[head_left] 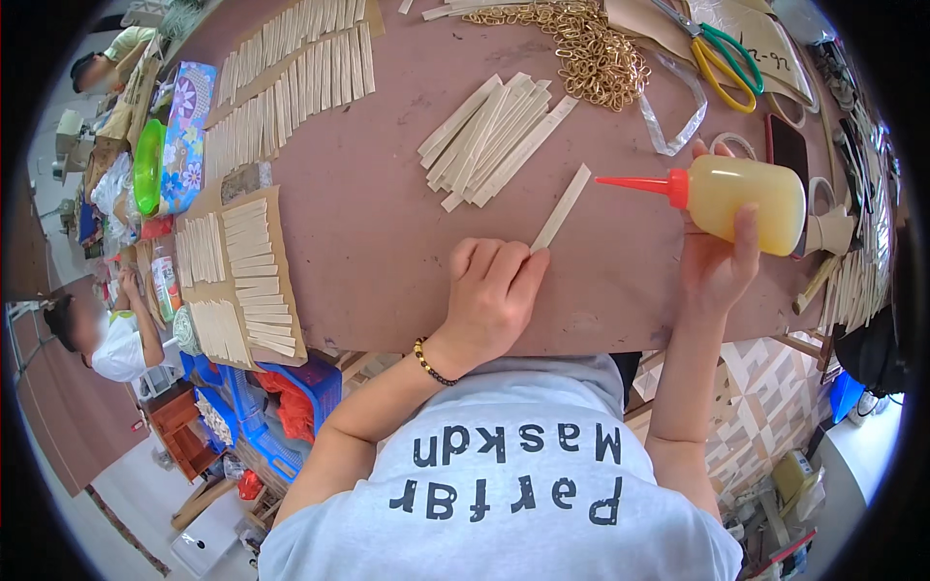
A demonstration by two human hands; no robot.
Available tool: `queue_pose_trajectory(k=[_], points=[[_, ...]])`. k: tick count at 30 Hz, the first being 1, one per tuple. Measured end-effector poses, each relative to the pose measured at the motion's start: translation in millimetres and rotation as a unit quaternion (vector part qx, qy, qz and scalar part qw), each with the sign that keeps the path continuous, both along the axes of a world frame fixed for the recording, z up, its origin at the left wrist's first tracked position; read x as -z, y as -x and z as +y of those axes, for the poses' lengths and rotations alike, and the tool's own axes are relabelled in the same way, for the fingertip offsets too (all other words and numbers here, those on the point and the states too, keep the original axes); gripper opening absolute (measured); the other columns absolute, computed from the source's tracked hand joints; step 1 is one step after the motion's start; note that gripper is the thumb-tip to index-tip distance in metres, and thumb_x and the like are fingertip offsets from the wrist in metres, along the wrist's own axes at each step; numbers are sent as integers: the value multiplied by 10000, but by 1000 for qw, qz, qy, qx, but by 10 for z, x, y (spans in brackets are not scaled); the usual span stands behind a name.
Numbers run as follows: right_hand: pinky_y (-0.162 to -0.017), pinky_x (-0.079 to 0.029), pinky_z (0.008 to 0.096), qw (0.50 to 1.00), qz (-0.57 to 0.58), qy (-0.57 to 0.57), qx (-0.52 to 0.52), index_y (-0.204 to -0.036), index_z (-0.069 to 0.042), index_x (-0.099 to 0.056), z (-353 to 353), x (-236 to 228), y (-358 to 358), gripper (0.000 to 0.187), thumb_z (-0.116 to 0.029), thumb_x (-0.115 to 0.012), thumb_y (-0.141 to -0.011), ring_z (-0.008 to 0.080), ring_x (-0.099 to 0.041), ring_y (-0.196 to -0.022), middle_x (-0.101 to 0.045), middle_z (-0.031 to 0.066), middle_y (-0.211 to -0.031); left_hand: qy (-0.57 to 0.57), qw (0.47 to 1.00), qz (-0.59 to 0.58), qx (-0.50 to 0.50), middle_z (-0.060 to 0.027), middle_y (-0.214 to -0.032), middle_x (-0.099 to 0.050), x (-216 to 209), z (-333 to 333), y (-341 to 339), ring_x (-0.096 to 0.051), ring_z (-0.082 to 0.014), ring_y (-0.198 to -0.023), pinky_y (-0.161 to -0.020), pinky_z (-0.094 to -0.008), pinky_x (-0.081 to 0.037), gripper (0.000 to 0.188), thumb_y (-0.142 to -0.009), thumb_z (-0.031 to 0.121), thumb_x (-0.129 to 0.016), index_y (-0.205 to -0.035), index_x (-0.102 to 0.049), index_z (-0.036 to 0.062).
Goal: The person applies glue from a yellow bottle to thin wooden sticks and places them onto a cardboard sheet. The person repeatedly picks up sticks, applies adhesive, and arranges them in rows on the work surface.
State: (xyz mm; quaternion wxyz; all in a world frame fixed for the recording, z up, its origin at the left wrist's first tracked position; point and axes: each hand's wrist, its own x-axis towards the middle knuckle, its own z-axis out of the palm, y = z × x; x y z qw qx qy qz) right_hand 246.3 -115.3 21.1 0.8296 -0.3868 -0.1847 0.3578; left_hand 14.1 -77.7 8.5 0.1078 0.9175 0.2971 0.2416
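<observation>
My left hand is closed near the table's front edge, its fingers on the lower end of a flat pale beige strip. The strip slants up and to the right from my fingers. My right hand grips a squeeze bottle of yellowish liquid, held on its side. Its long red nozzle points left, the tip a little to the right of the strip's upper end and apart from it. Beyond my left hand lies a loose pile of similar strips.
Boards with rows of strips lie along the table's left side. Gold chain, scissors, a dark phone and tape rolls sit at the right and back. Another person works at the far left.
</observation>
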Motion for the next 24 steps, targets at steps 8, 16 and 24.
queue_pose_trajectory(k=[8,16,24], points=[[-1001,-382,502,990,-133,55,-10,-1282,-26,-381,-17,56,117,538,-220,-629,-845,431,-452,-1190,-459,246,-1270,92,994,-30,-47,-35,-834,-513,-118,16,119,-493,-200,-775,-774,-356,-313,232,-695,82,-714,-911,-630,76],[-988,-404,482,983,-174,50,-23,-1272,-19,-386,48,54,166,539,-194,-646,-833,418,-475,-1173,-467,254,-1258,150,983,-48,-89,-28,-805,-507,-65,61,103,-482,-203,-776,-772,-351,-309,157,-710,63,-698,-844,-622,94],[-982,-413,480,976,-215,39,6,-1262,-20,-391,100,104,164,527,-189,-647,-834,405,-487,-1165,-473,256,-1246,187,978,-20,-96,-6,-807,-501,-86,80,94,-471,-203,-804,-787,-364,-302,130,-715,68,-685,-802,-603,120]])
